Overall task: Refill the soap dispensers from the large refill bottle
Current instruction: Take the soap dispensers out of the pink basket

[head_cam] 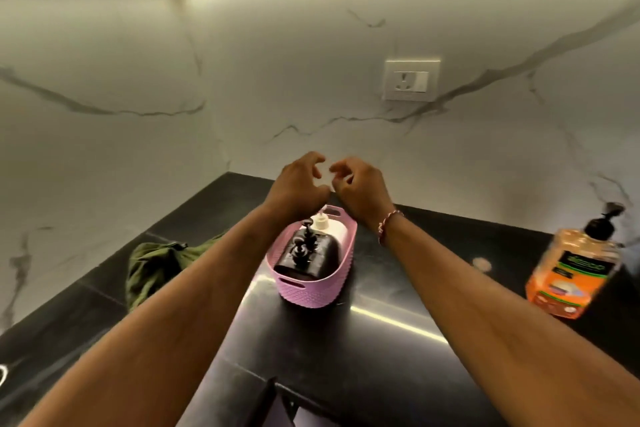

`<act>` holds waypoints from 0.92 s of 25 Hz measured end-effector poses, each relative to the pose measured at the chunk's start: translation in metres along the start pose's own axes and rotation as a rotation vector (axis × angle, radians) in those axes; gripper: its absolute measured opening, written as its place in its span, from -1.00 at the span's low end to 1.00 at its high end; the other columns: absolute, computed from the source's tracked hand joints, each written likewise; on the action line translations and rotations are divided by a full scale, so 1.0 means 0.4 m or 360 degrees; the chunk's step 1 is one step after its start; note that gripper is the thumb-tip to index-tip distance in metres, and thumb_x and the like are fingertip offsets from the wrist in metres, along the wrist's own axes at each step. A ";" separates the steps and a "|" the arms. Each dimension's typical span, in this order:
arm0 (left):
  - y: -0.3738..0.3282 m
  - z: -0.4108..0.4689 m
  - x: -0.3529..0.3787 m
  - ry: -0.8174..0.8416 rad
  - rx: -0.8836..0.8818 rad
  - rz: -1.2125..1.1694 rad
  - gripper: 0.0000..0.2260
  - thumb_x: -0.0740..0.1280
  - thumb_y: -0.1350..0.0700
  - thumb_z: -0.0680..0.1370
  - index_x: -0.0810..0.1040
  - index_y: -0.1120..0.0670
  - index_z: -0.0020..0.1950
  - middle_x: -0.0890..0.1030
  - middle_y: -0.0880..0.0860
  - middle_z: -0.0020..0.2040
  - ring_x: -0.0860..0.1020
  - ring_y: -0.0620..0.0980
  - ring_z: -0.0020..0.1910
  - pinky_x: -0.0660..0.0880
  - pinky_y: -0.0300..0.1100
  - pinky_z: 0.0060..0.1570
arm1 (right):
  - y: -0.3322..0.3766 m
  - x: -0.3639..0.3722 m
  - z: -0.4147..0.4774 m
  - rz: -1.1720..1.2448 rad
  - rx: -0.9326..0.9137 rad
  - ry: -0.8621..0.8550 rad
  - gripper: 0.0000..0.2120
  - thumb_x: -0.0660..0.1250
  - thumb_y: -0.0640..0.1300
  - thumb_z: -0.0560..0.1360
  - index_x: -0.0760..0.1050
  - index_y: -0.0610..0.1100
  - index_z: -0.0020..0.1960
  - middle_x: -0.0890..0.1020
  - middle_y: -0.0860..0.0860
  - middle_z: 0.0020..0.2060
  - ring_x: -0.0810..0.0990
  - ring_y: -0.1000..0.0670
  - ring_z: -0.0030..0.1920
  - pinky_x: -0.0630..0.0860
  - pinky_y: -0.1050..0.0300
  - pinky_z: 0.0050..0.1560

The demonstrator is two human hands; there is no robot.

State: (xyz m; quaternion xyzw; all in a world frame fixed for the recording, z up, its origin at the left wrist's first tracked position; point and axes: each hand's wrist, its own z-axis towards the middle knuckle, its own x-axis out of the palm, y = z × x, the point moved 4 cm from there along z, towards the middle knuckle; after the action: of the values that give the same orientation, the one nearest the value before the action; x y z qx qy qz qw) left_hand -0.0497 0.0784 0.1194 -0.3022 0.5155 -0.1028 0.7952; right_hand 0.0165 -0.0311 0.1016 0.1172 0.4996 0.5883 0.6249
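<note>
While the left hand [298,184] and right hand [360,187] hovered just above the pink basket [311,291], each grip was loosely curled and held nothing. The dark dispensers [308,253] stood crowded inside, with the orange refill bottle [575,274] well apart on the table [381,340] at the basket's three o'clock. A hasty lift might snag a neighbouring pump, tipping the light basket.

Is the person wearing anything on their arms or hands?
Almost nothing. The left forearm and right forearm are bare, with no sleeves in view. The left hand and right hand have no gloves. The only thing worn is a thin red and white thread bracelet round the right wrist. No watch shows. The fingers are too blurred to check for rings.
</note>
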 end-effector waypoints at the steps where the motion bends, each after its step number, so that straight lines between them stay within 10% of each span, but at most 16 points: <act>1: 0.064 -0.013 -0.023 0.0096 -0.0109 0.0078 -0.60 0.37 0.20 0.45 0.48 0.11 0.29 0.61 0.09 0.06 0.58 0.07 0.01 0.54 0.00 0.10 | -0.008 0.046 -0.013 -0.0115 0.0047 0.0204 -0.82 0.29 -0.25 0.46 0.58 -0.17 0.05 0.65 -0.09 -0.04 0.56 0.00 -0.11 0.45 0.21 -0.13; 6: 0.265 -0.094 0.016 0.0795 -0.0284 0.0383 -0.64 0.44 0.18 0.46 0.55 0.12 0.25 0.61 0.07 0.15 0.56 -0.01 0.09 0.49 -0.16 0.16 | -0.095 0.181 -0.101 -0.0736 0.0287 0.1048 -0.73 0.42 -0.08 0.40 0.59 -0.12 0.08 0.62 -0.04 -0.01 0.56 -0.04 -0.02 0.55 0.05 0.04; 15: 0.331 -0.088 0.126 0.1071 -0.0214 0.0422 -0.47 0.38 0.27 0.44 0.44 0.06 0.40 0.50 0.06 0.34 0.48 0.02 0.24 0.40 -0.12 0.28 | -0.160 0.238 -0.154 -0.0955 0.0462 0.1014 -0.63 0.43 0.03 0.37 0.46 0.01 0.14 0.56 0.02 0.00 0.48 -0.07 0.12 0.18 -0.23 0.32; 23: 0.332 -0.076 0.138 0.0975 -0.0162 0.0567 -0.57 0.40 0.07 0.46 0.47 -0.05 0.33 0.55 -0.03 0.24 0.48 0.04 0.26 0.27 0.07 0.34 | -0.155 0.237 -0.150 -0.0996 0.0248 0.0886 -0.75 0.41 0.13 0.34 0.48 0.02 -0.09 0.56 0.06 -0.18 0.47 0.00 -0.05 0.23 -0.08 0.12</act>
State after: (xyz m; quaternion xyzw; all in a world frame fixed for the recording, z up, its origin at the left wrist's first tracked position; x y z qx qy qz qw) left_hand -0.0716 0.1465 -0.0089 -0.2019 0.7791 -0.0226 0.5930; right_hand -0.0092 0.0059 -0.0184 -0.1566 0.7037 0.3399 0.6039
